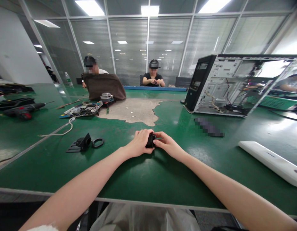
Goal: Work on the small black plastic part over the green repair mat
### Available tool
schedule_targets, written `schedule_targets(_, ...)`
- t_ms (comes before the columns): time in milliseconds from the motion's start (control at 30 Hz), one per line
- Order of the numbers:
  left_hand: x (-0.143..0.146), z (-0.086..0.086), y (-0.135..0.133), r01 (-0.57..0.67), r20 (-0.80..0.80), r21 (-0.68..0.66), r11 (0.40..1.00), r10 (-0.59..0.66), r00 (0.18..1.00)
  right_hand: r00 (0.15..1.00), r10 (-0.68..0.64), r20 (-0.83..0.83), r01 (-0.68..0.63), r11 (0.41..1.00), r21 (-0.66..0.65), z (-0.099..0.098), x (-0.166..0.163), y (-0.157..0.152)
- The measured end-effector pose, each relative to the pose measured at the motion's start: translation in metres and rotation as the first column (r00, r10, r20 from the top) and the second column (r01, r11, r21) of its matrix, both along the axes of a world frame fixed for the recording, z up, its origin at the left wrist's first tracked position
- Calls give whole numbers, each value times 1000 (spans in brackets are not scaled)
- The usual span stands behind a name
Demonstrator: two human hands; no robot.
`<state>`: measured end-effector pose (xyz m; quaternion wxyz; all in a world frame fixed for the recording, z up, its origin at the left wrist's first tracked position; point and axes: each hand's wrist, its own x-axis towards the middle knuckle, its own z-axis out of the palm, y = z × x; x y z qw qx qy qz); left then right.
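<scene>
Far left on the green table mat (138,183): a red-and-black power driver (23,112) on its side, well apart from the hands. Further right, a circuit board (82,109) with a loose white cable (65,128) trailing toward the near edge. Behind it, a brown cloth (105,86) in front of a seated person (92,68). Nearer, a black bracket (81,143) with a round barrel, and just beside it a thin black ring (97,142) flat on the mat. Then the left hand (138,143), fingers curled over a small black part (150,140), gripping it from the left and above. Part at the middle of the table, between both hands, mostly hidden by fingers; resting on the mat or held just off it, impossible to tell. Right hand (168,145) closed on its right side, thumb and fingertips pinching, close against the left hand. Beyond the hands, a worn pale patch (134,110) in the mat and a second seated person (153,77) across the table. To the right, a blurred dark object (209,127), then an open computer case (235,85) with cables showing inside. Last, near the right edge, a long white bar (270,162) lying flat.
</scene>
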<state>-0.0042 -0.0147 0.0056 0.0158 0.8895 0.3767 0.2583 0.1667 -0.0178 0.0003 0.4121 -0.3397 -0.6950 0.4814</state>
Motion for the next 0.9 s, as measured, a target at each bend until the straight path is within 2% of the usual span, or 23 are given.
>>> schedule_targets(167, 0, -1, 1, 6, -2, 0, 1000, -6, 1000, 991, 114, -74, -114, 993, -2, 4, 2, -4)
schedule_targets(333, -1, -1, 1, 1, -5, -1, 1000, -1, 1000, 995, 56, -79, -59, 998, -36, 5, 0, -7)
schedule_targets(600, 0, 1, -1, -7, -3, -6, 1000, 7, 1000, 999, -35, -26, 35, 999, 0, -3, -3, 0)
schedule_targets(733, 0, 2, -1, 0, -5, -5, 1000, 0, 1000, 1000, 8, 2, -8, 1000, -4, -2, -2, 0)
schedule_targets(900, -1, 0, 0, 5, -7, 0, 1000, -5, 1000, 996, 74, -52, -74, 997, -13, 6, -2, -9)
